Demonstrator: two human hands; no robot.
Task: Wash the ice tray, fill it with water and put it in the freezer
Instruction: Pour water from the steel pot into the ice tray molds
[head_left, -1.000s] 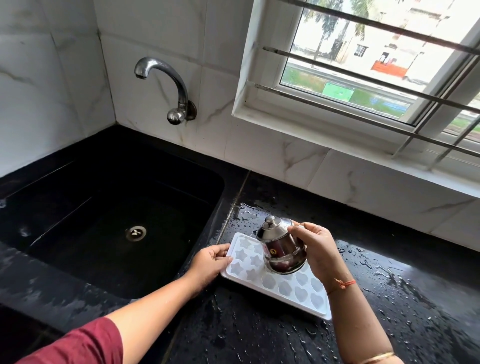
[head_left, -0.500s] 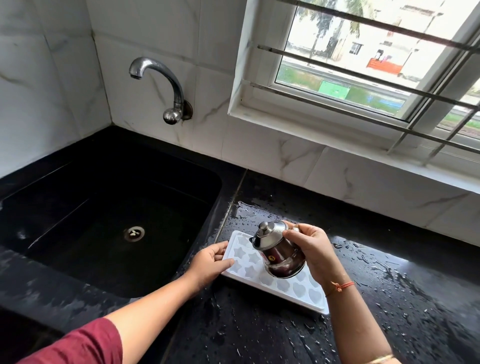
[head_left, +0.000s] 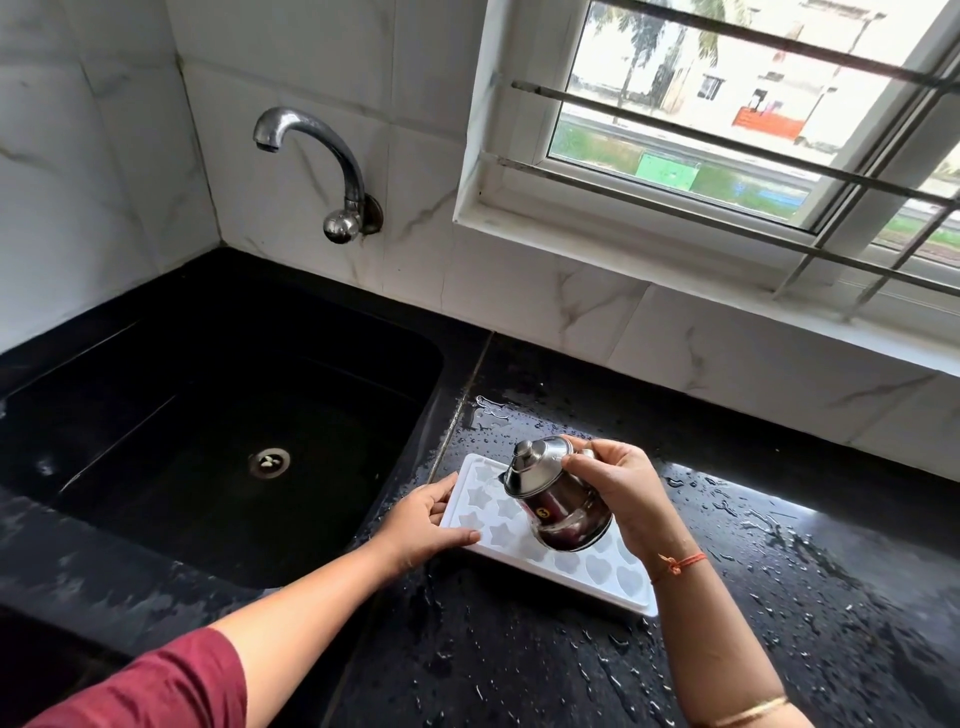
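A white ice tray (head_left: 597, 571) with star and heart moulds lies flat on the wet black counter, just right of the sink. My left hand (head_left: 421, 525) holds the tray's left end, thumb on its top rim. My right hand (head_left: 623, 493) grips a small steel lidded pot (head_left: 550, 499) and holds it tilted toward the left over the tray's star moulds. The pot hides the middle of the tray. Whether water is flowing from the pot I cannot tell.
A black sink (head_left: 156, 415) with a drain (head_left: 269, 462) fills the left side. A steel wall tap (head_left: 317, 161) hangs above it. The black counter (head_left: 779, 597) is covered in water drops. A barred window (head_left: 727, 130) sits behind.
The steel pot has shifted a little toward the tray's left end and tilted further. My left hand keeps hold of the tray's left edge.
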